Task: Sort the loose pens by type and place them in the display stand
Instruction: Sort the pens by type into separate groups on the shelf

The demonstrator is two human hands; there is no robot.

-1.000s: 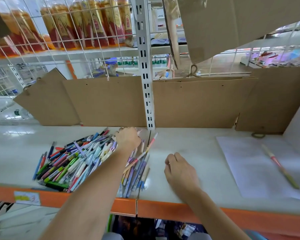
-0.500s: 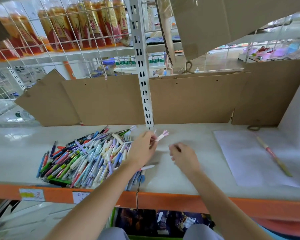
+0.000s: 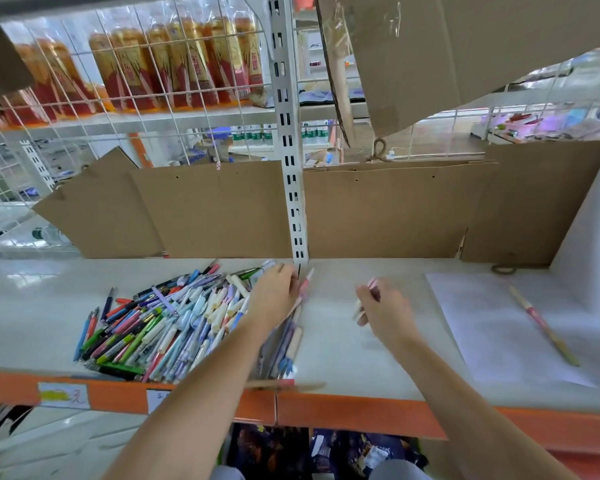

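Both forearms extended forward, left hand (image 3: 274, 292) palm-down with fingers curled in a grip, right hand (image 3: 383, 308) fingers curled in a pinch.

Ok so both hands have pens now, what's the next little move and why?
Probably carry the pink pen in the right hand over to the white sheet and lay it beside the single pen there. That one looks like a similar pink type, and the left hand holds another by the pile.

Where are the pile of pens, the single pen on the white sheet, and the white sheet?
pile of pens (image 3: 160, 323), head view, middle of the heap
single pen (image 3: 542, 323), head view, mid-barrel
white sheet (image 3: 492, 327), head view, bare middle
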